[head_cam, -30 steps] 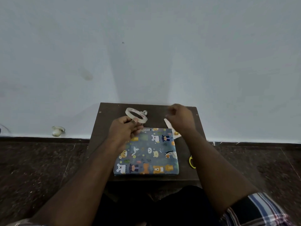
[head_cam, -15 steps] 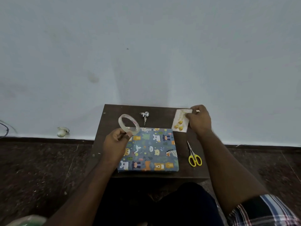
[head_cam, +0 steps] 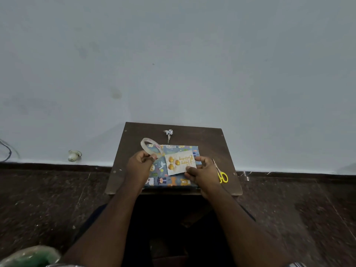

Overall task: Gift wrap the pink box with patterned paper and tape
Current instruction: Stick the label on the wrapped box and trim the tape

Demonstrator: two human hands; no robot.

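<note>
- left hand (head_cam: 140,165) has its fingers curled in, pinching the tape roll (head_cam: 151,147) between thumb and fingertips; the ring sticks up and away from the knuckles, over the far left corner of the box
- right hand (head_cam: 203,172) pinches a small white card (head_cam: 180,164) by its right edge, thumb on top, other fingers curled beneath; gold balls and gold lettering on it
- the box (head_cam: 169,181) is fully covered in blue animal-print paper and lies flat on the little dark table (head_cam: 207,139), right under both sets of fingers; the card sits over its top face, can't tell if it's touching
- yellow-handled scissors (head_cam: 221,173) lie just right of the right hand's knuckles on the table
- a little crumpled scrap (head_cam: 168,132) sits beyond the fingertips, near the table's far edge
</note>
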